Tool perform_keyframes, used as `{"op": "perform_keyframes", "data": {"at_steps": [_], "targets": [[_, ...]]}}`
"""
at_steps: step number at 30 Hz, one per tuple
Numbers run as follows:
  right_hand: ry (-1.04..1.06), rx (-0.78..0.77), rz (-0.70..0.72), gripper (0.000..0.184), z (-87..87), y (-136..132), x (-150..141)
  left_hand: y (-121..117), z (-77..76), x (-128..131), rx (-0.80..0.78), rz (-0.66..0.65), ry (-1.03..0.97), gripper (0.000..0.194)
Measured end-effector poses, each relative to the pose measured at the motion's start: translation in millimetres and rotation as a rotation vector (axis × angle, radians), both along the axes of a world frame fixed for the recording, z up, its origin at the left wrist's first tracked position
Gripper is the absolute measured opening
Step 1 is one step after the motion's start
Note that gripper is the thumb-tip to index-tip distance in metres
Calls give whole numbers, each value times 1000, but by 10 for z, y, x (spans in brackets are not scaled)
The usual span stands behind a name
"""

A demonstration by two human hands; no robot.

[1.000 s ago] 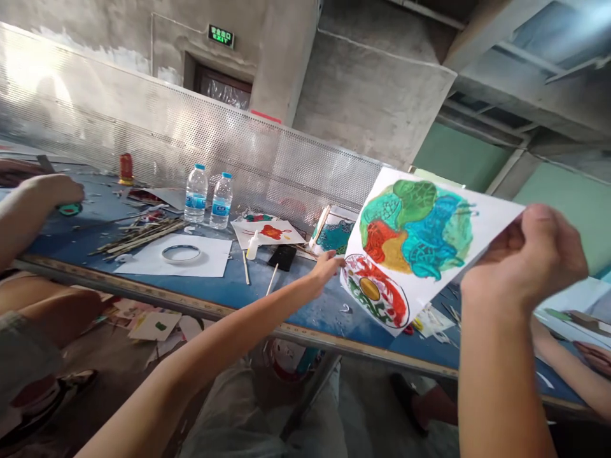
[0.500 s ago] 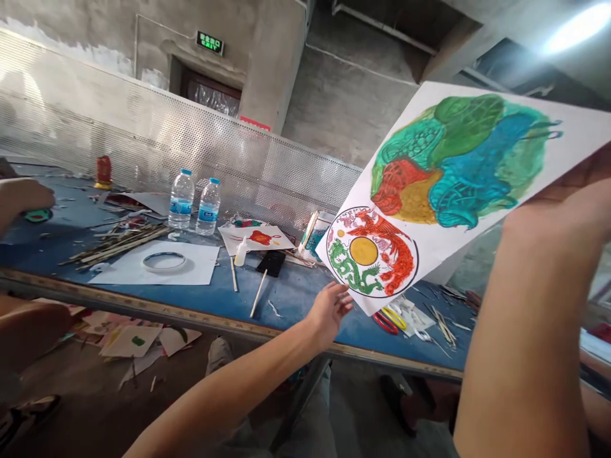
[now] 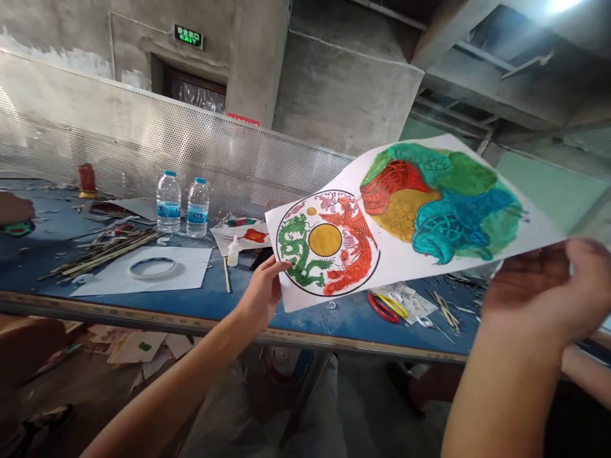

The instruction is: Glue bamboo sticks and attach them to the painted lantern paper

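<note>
A sheet of white paper [image 3: 420, 273] with coloured drawings is held up in the air above the table, slightly bowed. On its left part is a round design [image 3: 325, 240] with a green dragon, a red phoenix and a yellow disc. A green, blue, red and yellow painted shape [image 3: 443, 197] covers the right part. My left hand [image 3: 262, 289] pinches the sheet's left edge, thumb on the front. My right hand [image 3: 548, 289] holds the far right corner, its fingers partly hidden behind the paper.
On the blue table [image 3: 305, 327] lie red-and-yellow-handled scissors [image 3: 389, 306], bamboo strips [image 3: 102, 254], a white ring [image 3: 151, 268] on paper and a glue bottle [image 3: 233, 251]. Two water bottles [image 3: 168, 203] stand behind. Another person's hand [image 3: 16, 210] is at the far left.
The sheet has come down and left, tilting closer to level. My left hand has moved left and now grips its left edge. My right hand has lowered with the other corner.
</note>
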State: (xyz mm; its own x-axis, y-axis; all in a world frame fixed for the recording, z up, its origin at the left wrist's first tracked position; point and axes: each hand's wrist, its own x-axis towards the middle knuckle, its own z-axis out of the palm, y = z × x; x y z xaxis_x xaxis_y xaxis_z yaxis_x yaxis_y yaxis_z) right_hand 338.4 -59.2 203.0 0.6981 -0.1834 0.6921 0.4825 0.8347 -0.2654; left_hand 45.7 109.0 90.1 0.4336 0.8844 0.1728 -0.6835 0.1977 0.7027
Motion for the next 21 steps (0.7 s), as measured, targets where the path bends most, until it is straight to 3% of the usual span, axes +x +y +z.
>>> {"op": "perform_keyframes", "data": {"at_steps": [5,13,17,21], "targets": [[162,-74,-44,14,-661,-94,-139,42,-27,-196,-6,15,118,47],[455,-265,-108,24,-1498,-167,56,129,-271,-200,-128,-19,278,44],[546,-366,-89,28,-1817,-164,146,151,-332,-160,-197,8,346,38],[585,-417,-83,35,-2030,-127,225,195,-364,-77,-181,16,404,36]]}}
